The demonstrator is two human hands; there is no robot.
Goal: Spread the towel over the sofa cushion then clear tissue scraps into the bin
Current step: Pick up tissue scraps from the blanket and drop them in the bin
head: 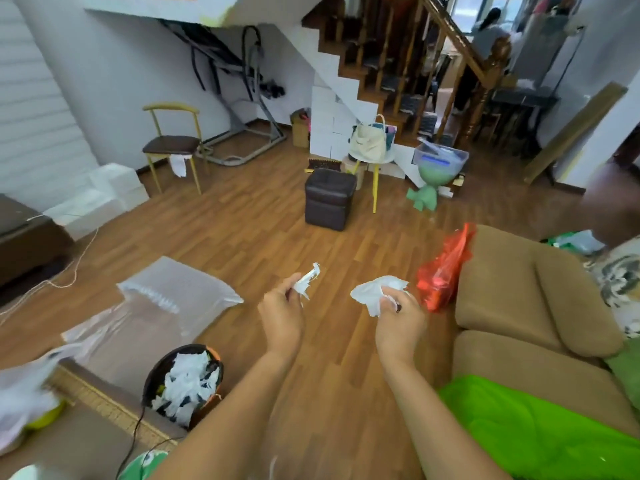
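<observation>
My left hand (pixel 282 315) pinches a small torn white tissue scrap (pixel 307 280) above the wooden floor. My right hand (pixel 400 322) grips a larger crumpled white tissue piece (pixel 375 291). The two hands are apart at about the same height. A round dark bin (pixel 157 370) with an orange rim stands on the floor at lower left, holding several white tissue scraps. A bright green towel (pixel 526 427) lies spread over the brown sofa cushion (pixel 512 358) at lower right.
A red plastic bag (pixel 441 275) leans on the sofa arm right of my right hand. Clear plastic sheeting (pixel 166 299) lies on the floor beyond the bin. A dark ottoman (pixel 330 199), chair (pixel 173 147) and yellow-legged stool (pixel 372 161) stand farther off. A cable (pixel 136 431) runs by the bin.
</observation>
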